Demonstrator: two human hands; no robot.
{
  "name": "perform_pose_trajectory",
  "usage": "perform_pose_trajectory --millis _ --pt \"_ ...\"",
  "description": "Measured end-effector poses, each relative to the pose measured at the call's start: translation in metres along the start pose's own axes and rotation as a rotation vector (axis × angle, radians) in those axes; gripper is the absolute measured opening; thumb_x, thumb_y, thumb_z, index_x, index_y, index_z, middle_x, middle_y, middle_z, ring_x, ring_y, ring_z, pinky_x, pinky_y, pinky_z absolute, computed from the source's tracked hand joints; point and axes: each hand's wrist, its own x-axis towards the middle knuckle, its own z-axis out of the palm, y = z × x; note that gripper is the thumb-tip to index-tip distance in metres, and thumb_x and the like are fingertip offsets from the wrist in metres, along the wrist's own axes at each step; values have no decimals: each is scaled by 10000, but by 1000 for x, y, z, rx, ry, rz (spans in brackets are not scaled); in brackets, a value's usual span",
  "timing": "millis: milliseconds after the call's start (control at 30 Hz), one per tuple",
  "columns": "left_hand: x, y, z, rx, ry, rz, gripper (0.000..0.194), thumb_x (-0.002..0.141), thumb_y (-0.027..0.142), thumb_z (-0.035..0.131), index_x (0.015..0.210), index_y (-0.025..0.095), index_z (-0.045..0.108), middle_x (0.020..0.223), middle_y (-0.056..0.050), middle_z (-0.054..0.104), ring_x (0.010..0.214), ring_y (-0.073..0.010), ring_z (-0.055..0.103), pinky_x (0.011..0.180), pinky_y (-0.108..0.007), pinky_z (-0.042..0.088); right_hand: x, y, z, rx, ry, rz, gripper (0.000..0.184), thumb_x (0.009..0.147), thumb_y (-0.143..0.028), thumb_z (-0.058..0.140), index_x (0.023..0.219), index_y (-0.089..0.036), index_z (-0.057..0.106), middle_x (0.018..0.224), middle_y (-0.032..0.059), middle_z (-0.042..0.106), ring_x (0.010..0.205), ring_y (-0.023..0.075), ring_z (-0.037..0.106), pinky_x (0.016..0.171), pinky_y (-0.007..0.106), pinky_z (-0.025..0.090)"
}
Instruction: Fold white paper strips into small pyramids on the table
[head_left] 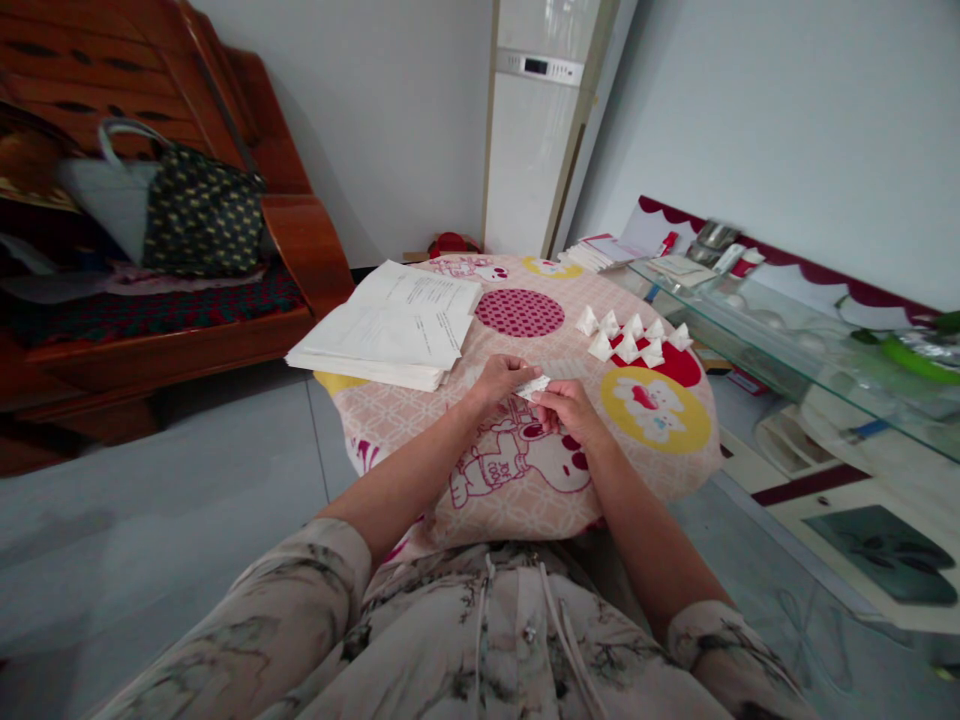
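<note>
A small folded piece of white paper (532, 388) with faint print is held between my two hands over the middle of the round table. My left hand (504, 380) pinches its left end between thumb and fingers. On the other end, the fingers of my right hand (568, 408) are closed, with the fingertips curled under. Several white folded paper pieces (628, 347) with pointed tops stand in two rows to the right, beyond my right hand. A thick stack of printed paper sheets (390, 325) lies to the left, its top sheets slightly askew.
A pink patterned cloth (420, 470) covers the table (660, 480). Close on the right stands a glass-topped cabinet (787, 350) bearing metal cups (712, 240) and papers. At the left is a wooden bench (300, 230) with bags on it. A tall white air conditioner (529, 150) stands behind.
</note>
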Motion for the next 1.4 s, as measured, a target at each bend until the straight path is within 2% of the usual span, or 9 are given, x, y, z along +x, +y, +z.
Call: perform_pose_trajectory --millis 367,567,767,900,1000,1067,1200,1400 --pt "3 -4 -1 15 15 23 253 707 327 804 681 117 665 561 13 594 492 -71 483 494 -207 332 0 -1 1 6 -20 5 272 707 -427 719 657 -161 698 456 0 617 329 107 515 296 190 312" --pt "6 -7 -3 4 -59 -95 264 671 323 822 663 108 669 542 -8 606 468 -85 513 481 -213 357 0 1 1 -18 -43 10 276 711 -430 719 659 -159 698 454 -5 616 327 106 510 296 192 310" --pt "6 -7 -3 27 -53 -38 234 672 290 824 687 106 680 563 -6 621 486 -80 526 498 -203 372 1 1 2 -13 -37 18 268 699 -423 719 655 -159 697 451 -3 612 325 105 512 294 187 305" --pt "4 -8 -1 -41 -54 -86 346 733 423 797 680 118 642 548 -20 613 460 -91 521 466 -217 345 1 0 1 22 10 3 273 695 -432 721 654 -163 693 443 -6 600 321 105 498 289 188 301" --pt "4 -9 -1 -50 -7 -123 390 733 454 802 643 133 598 528 -22 598 434 -90 500 442 -221 315 1 0 1 31 20 -2 291 695 -447 737 661 -162 692 447 -7 599 330 104 506 293 183 310" --pt "4 -8 -3 -26 22 -110 383 725 442 815 647 134 602 533 -16 596 441 -87 495 446 -217 310 1 -1 1 33 0 -4 314 696 -466 750 670 -160 688 468 -1 615 347 110 531 303 183 332" --pt "3 -6 -5 11 8 -51 381 715 430 823 621 137 598 518 8 563 451 -74 458 457 -215 306 2 -3 -1 66 10 -23 354 690 -504 759 687 -161 672 558 36 686 417 129 603 350 193 412" --pt "0 -1 -4 44 -71 -37 334 687 349 815 576 131 587 485 41 515 444 -56 416 452 -199 291 1 -3 -2 87 79 -36 294 674 -445 742 610 -186 621 495 22 654 387 127 573 338 197 373"
